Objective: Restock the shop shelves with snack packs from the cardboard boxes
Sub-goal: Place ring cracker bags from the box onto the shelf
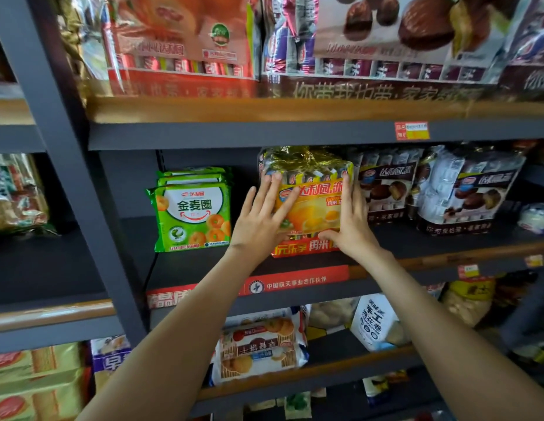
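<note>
Head: green packs (193, 214) near yellow pack (316, 208)

Your yellow pack (313, 208) is glossy plastic film, with crinkled gold foil at its top. The green packs (193, 217) are smooth, shiny plastic too. The shelf board (188, 265) is matt and dark, perhaps painted metal; its front rail (440, 256) has a wood-grain sheen.
</note>
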`<state>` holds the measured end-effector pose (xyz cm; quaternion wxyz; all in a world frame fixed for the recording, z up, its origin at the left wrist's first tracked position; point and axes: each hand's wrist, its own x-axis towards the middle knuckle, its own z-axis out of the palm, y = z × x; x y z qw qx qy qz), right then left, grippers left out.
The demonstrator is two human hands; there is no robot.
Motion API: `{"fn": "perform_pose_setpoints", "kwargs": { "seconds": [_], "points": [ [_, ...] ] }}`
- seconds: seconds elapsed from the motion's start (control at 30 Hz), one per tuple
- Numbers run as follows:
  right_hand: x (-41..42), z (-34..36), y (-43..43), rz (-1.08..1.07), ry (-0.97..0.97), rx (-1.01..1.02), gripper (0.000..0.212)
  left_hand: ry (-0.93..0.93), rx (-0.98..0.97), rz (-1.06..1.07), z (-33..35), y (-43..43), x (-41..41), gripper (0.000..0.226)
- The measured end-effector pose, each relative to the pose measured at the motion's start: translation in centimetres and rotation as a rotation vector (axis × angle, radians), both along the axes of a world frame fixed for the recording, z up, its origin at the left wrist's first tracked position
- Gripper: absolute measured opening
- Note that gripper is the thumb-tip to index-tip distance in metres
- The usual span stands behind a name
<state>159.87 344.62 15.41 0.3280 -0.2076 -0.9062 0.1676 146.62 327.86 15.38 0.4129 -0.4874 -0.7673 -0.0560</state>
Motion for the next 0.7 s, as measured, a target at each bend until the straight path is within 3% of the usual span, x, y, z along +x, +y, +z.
{"fn": "perform_pose_setpoints", "kwargs": {
  "seconds": [0.07, 0.2, 0.3, 0.43, 0.57, 0.7],
  "points": [
    [0.2, 0.0, -0.1, -0.038, -0.018, -0.022, 0.129, -0.027, -0.007, 0.023, 0.1, 0.6, 0.8, 0.109],
    [0.8, -0.3, -0.9, -0.266, -0.109, 0.256, 0.126, -0.083, -0.030, 0.094, 0.1, 0.5, 2.2, 0.111],
    [1.2, -0.2, -2.3, -0.163, -0.108, 0.339, 0.109, -0.184, -0.013, 0.090, 0.0, -0.2, 3.3, 0.099],
    [2.8, -0.5, -5.4, -0.113, -0.097, 0.222, 0.082, -0.367, -0.051, 0.012, -0.1, -2.1, 5.1, 0.062],
    [4.6, -2.4, -9.8, -0.051, 0.033, 0.198, 0.055, -0.494, -0.032, 0.017, -1.6, -6.6, 7.1, 0.052],
    [6.0, -6.2, -15.3, 0.180, 0.163, 0.311, 0.030, -0.592, 0.211, -0.122, -5.4, -13.1, 9.9, 0.035]
  ]
}}
